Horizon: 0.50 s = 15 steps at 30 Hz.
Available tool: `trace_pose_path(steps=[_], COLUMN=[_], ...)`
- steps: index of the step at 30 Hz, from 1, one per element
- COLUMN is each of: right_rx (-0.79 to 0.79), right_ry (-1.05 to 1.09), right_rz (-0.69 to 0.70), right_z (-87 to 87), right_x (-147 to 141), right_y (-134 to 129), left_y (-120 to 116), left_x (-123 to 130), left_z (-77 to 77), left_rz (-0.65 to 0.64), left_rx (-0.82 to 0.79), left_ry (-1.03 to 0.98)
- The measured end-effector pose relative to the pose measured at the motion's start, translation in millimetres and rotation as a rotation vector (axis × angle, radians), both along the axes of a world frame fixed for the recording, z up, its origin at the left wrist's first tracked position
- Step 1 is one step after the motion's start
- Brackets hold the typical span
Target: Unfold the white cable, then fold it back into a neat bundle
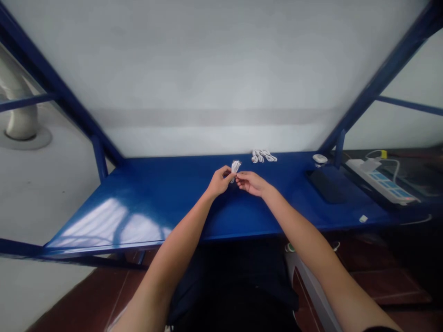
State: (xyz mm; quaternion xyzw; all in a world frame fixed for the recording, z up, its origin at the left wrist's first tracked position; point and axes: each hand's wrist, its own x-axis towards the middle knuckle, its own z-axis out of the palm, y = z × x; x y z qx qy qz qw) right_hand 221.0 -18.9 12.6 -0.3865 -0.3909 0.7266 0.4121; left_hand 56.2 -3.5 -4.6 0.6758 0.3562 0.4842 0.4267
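A small bundle of white cable [236, 166] is held upright above the blue table [166, 184]. My left hand [220, 180] is closed on it, thumb and fingers pinching its lower part. My right hand [250, 183] meets it from the right, its thumb and forefinger pinched together at the bundle's lower edge. Whether those fingertips grip a cable end is too small to tell. Several coiled white cables [263, 156] lie at the back edge of the table, a little right of my hands.
Toward the right lie a white rounded object [320, 159], a dark phone-like slab [325, 186], a small white piece [363, 218] and a white power strip [384, 182] with a plug. Blue frame bars [98, 159] rise at both sides, before a pale wall.
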Motion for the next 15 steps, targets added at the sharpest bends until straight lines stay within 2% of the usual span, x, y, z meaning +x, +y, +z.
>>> trace_pose_path(steps=[2,4,8,10,13,15], right_rx=[0.09,0.247,0.67,0.822,0.915,0.884], right_ry=[-0.063,-0.191,-0.534,-0.627,-0.665,-0.664], right_rz=[-0.032,-0.079,-0.151,-0.179,-0.208,-0.215], right_z=[-1.7,-3.6,-4.2,-3.1,-3.0,-4.5], right_x=[-0.8,-1.9,-3.0,-2.7,-2.2,-2.4], right_y=[0.1,-0.1,-3.0,-5.0,-6.3,-5.5], left_y=[0.9,0.8,-2.4,-4.5,-6.6,-7.1], left_x=[-0.1,0.3,2.0,2.3,2.0,1.6], left_z=[-1.2,-1.6,3.9,7.9,11.6,12.1], left_rz=[0.003,0.009,-0.004,-0.037,-0.064,-0.055], left_rx=[-0.045,-0.132,-0.454,-0.596,-0.674,-0.662], left_ry=[-0.019,-0.05,-0.141,-0.189,-0.23,-0.223])
